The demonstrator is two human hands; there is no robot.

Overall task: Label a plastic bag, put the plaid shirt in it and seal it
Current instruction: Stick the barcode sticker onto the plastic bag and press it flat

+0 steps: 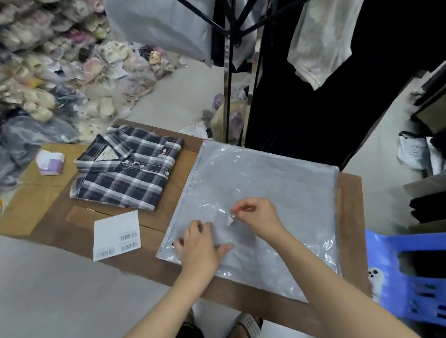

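Table (350,213): shirt (128,169), bag (257,193), sheet (116,235).

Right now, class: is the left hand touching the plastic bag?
Touching. The head view shows the left hand pressed flat on the plastic bag, fingers spread across its surface.
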